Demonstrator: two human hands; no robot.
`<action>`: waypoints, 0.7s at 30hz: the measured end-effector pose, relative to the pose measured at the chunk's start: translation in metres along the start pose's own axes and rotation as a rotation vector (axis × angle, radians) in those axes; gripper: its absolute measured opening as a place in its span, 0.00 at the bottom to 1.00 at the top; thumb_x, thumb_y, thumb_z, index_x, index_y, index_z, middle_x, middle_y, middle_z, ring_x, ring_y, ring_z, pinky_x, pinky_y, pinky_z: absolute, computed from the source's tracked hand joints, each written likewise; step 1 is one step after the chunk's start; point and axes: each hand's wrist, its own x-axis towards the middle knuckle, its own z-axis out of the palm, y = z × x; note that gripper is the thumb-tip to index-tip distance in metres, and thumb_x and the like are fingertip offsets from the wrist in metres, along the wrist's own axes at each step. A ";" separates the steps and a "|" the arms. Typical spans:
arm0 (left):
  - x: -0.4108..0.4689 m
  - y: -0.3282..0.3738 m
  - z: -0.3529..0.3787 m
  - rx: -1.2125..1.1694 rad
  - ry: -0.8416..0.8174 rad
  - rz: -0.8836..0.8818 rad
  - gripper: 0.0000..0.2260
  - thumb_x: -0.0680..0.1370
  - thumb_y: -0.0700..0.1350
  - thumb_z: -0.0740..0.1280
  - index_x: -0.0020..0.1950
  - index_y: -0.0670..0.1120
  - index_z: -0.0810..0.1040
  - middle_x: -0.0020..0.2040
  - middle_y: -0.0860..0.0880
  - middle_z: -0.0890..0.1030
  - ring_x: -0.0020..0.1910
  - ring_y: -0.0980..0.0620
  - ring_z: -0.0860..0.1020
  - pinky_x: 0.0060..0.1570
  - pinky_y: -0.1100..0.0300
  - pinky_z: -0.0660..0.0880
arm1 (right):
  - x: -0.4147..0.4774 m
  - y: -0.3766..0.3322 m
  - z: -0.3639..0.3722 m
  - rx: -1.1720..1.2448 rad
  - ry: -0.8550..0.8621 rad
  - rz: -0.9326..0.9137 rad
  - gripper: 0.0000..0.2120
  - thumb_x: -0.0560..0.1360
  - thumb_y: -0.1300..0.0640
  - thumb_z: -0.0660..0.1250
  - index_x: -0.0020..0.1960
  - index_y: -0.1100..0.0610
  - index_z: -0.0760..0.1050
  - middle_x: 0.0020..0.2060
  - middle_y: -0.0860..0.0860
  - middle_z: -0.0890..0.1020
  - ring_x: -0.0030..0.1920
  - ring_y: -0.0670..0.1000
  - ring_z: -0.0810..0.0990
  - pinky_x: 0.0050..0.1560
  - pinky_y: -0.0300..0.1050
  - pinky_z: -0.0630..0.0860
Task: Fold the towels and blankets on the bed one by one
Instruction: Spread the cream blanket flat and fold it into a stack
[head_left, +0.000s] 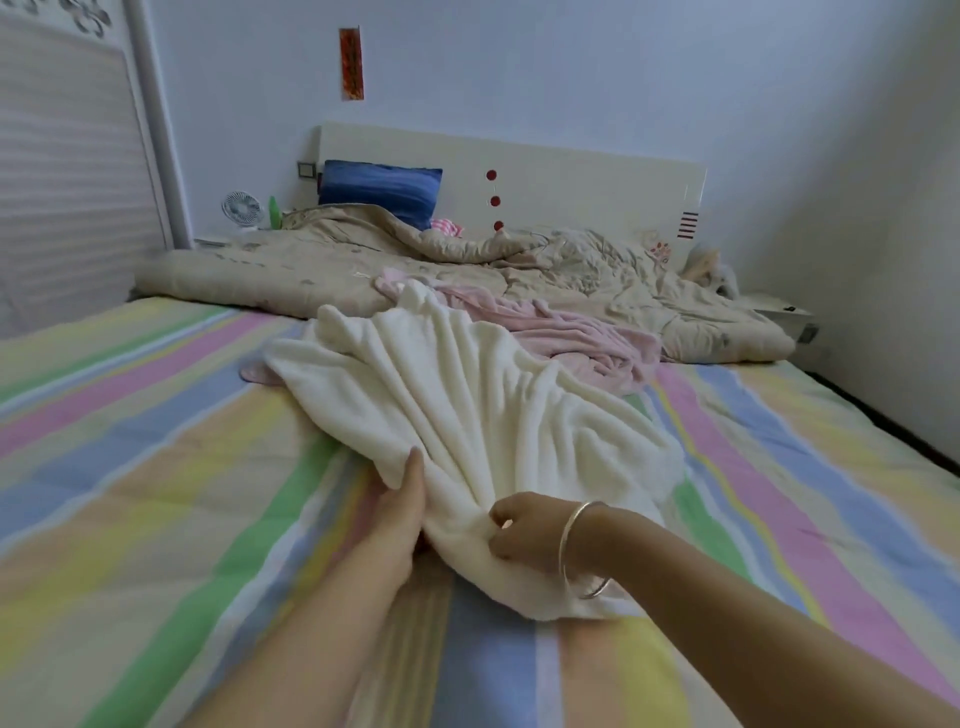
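Gripping the gathered near edge of the white blanket (467, 415) with the right hand (519, 535), curled tight into the folds. Holding that edge just alongside with the left hand (400, 514), thumb on top, fingers tucked under the cloth. Fans out rumpled over the middle of the striped sheet (156, 441), far end overlapping the pink blanket (561, 332). Leaves bare sheet wide on both sides; hemmed in beyond by the beige quilt (311, 270), at right by the wall (883, 208).
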 end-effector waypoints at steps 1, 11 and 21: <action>-0.006 0.005 -0.006 -0.124 -0.040 -0.080 0.34 0.72 0.69 0.63 0.69 0.46 0.71 0.61 0.46 0.79 0.57 0.44 0.78 0.59 0.51 0.75 | -0.020 -0.007 0.001 0.037 -0.098 -0.019 0.05 0.75 0.56 0.63 0.46 0.57 0.75 0.39 0.50 0.76 0.43 0.53 0.77 0.46 0.43 0.73; -0.108 -0.021 -0.057 0.280 0.076 0.048 0.11 0.76 0.41 0.62 0.58 0.44 0.74 0.49 0.46 0.78 0.45 0.47 0.77 0.45 0.57 0.77 | -0.083 -0.037 0.018 0.029 -0.096 0.193 0.28 0.77 0.36 0.59 0.60 0.61 0.74 0.43 0.54 0.82 0.42 0.56 0.82 0.41 0.46 0.77; -0.136 -0.027 -0.110 0.664 0.092 0.183 0.27 0.69 0.50 0.63 0.68 0.46 0.68 0.60 0.48 0.75 0.53 0.47 0.76 0.50 0.56 0.77 | -0.050 -0.058 0.079 -0.037 0.234 0.071 0.19 0.76 0.50 0.66 0.66 0.51 0.73 0.59 0.53 0.78 0.57 0.55 0.78 0.55 0.44 0.74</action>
